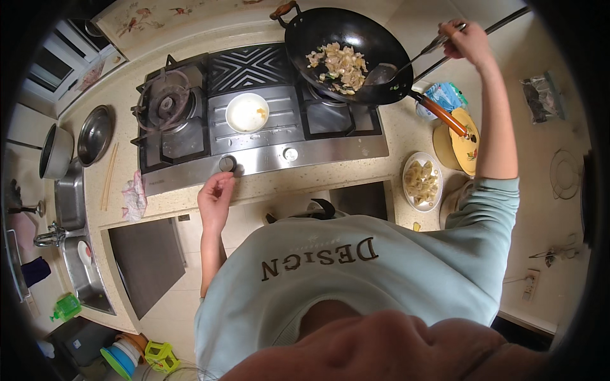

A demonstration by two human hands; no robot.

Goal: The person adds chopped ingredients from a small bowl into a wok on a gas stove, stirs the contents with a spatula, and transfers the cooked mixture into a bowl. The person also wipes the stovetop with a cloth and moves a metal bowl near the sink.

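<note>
My right hand (467, 45) is closed around the metal handle of a spatula (381, 75), whose blade rests inside a black wok (324, 28). Beside the blade, chopped pale food with green bits (343, 66) lies in the wok. The wok stands over the right burner, its brown wooden handle (443, 115) pointing toward the counter. My left hand (214, 200) is just below the dark stove knob (228, 164), fingers loosely curled and holding nothing. Whether a fingertip touches the knob, I cannot tell. A white bowl (247, 113) with yellowish residue sits mid-stove.
At right, a plate of dumpling-like pieces (421, 183) stands near a yellow lidded pot (448, 143) and a blue package (441, 100). On the left are the bare burner (167, 102), a metal pan (95, 135), chopsticks (109, 176), a cloth (134, 196) and the sink (71, 205).
</note>
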